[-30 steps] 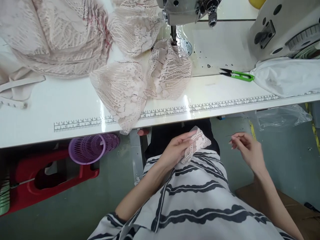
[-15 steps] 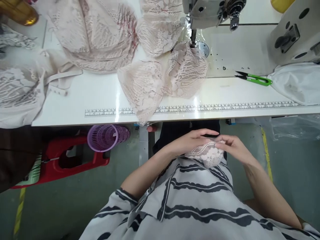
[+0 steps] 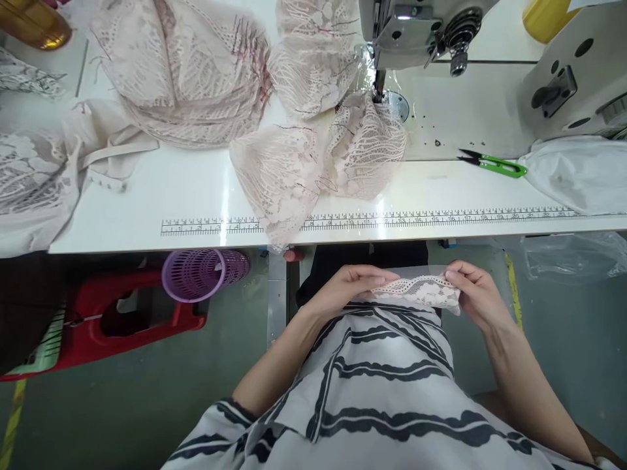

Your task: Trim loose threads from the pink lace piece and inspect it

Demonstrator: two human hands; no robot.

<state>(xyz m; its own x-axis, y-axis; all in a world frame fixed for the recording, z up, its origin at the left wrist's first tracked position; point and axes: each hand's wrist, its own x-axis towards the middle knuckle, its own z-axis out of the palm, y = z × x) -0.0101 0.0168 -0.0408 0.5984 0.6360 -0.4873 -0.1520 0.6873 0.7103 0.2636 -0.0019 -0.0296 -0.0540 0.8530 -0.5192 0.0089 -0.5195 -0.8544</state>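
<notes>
Over my lap, below the table edge, a strip of pale pink lace (image 3: pixel 424 290) with a sheer band along its top is stretched between both hands. My left hand (image 3: pixel 355 286) pinches its left end between thumb and fingers. At the other end, my right hand (image 3: pixel 473 287) grips the lace the same way. On the table above, pale lace pieces (image 3: pixel 279 173) with dark red threads lie joined to a gathered lace piece (image 3: pixel 367 150), which sits under the needle area of the sewing machine (image 3: pixel 406 32).
A printed ruler (image 3: pixel 392 220) runs along the table's front edge. Green thread snips (image 3: pixel 499 166) lie at right beside a white cloth (image 3: pixel 578 173). More lace piles (image 3: pixel 196 85) cover the left. Below stand a purple basket (image 3: pixel 196 277) and a red plastic frame (image 3: pixel 142 339).
My hands have drawn apart, the right one moving rightward and the left one leftward. The bunched lace is now pulled out into a straighter strip. The view has shifted slightly.
</notes>
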